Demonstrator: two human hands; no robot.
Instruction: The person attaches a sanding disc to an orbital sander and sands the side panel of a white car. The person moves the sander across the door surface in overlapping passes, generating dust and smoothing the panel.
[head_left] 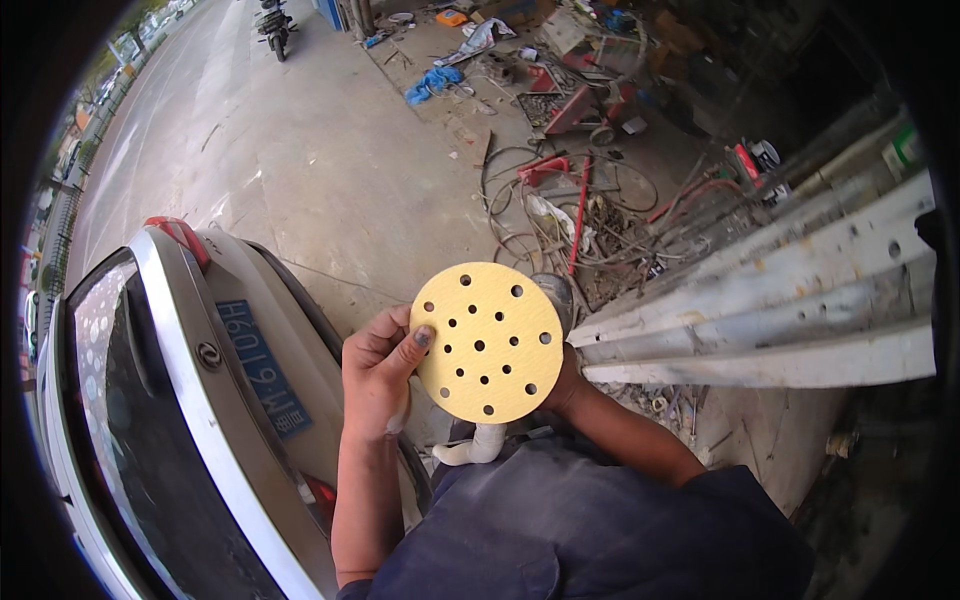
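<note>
A round yellow sanding disc (496, 362), dotted with several holes, faces me in front of my body. My left hand (378, 362) pinches its left edge, thumb on the yellow face and fingers behind. Behind the disc's lower right edge is my right hand (568, 385); its fingers, and whatever they may hold, are hidden. A pale hose (486, 442) comes out below the disc and bends to the left. What it joins to is out of sight behind the disc.
A silver car (215, 400) stands close on my left, its rear toward me. Long white metal panels (770, 320) jut in from the right. Beyond lie tangled hoses (520, 200), red metal parts (570, 110), a blue cloth (433, 84) and scrap. A motorcycle (274, 28) is far off.
</note>
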